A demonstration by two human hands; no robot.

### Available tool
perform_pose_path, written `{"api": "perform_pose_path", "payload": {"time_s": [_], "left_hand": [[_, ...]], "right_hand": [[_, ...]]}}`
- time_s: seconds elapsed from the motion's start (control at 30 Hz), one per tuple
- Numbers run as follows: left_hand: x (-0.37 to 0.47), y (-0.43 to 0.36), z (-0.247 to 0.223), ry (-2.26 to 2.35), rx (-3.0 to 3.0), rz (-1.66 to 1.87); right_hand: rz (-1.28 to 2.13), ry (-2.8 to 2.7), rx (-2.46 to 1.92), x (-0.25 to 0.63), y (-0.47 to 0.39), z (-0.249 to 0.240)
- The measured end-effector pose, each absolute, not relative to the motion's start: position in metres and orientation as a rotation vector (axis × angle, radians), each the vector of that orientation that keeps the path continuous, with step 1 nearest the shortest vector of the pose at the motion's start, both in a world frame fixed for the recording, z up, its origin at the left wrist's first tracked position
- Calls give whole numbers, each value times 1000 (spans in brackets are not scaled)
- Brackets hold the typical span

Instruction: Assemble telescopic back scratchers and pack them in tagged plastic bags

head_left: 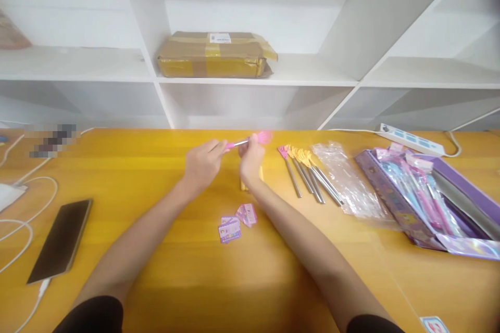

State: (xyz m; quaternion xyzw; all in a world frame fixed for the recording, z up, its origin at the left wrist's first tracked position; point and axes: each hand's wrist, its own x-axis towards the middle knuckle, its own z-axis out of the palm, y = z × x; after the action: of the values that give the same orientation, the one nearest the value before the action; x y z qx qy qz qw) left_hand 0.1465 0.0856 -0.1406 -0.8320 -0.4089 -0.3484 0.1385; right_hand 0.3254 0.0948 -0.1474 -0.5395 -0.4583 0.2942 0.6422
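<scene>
Both hands grip a pink back scratcher (pixel 241 142) with a metal rod, held slantwise above the table. My left hand (pixel 203 164) is closed around its pink handle end. My right hand (pixel 252 160) closes on the rod near the pink head, which looks blurred. Behind my right wrist, a yellow object (pixel 261 173) is mostly hidden; its kind I cannot tell. Small purple and pink cards (pixel 229 230) lie in front of the hands. To the right rests a group of back scratchers (pixel 312 171), with yellow and pink claw heads and metal rods.
Clear plastic bags (pixel 347 182) lie beside an open purple box (pixel 398 223) containing wrapped items. A power strip (pixel 412 139) sits at the back right. On the left, a phone (pixel 60 242) is plugged into a white cable. A taped carton (pixel 213 56) occupies the shelf above.
</scene>
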Motion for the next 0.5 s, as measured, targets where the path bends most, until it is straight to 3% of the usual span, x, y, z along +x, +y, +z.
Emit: {"api": "perform_pose_path", "payload": {"time_s": [0.17, 0.33, 0.5], "left_hand": [[144, 75, -152, -1312, -2543, -973], [113, 74, -156, -1437, -2683, -860], [75, 53, -188, -1530, -2623, -963]], "right_hand": [[726, -1143, -1246, 301, 84, -176], [825, -1381, -1299, 340, 67, -186], [647, -1371, -1427, 394, 32, -198]]}}
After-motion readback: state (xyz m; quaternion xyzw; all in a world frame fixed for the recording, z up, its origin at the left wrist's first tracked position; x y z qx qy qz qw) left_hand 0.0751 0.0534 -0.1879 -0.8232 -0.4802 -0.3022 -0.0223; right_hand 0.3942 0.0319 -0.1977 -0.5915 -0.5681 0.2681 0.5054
